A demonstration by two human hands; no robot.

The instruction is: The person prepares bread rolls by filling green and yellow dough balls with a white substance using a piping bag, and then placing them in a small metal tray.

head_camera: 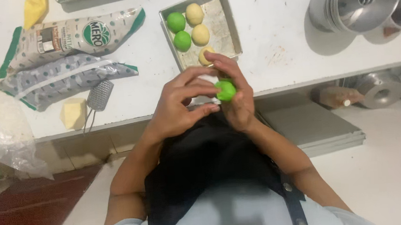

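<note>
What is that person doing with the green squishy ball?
A person is shaping a small green dough ball between both bare hands, the left hand cupped over it and the right hand beneath and beside it. Just beyond, a metal tray on the white counter holds two more green balls and three pale yellow ones. Piping bags, a small grater and a block of cheese lie to the left.
</note>
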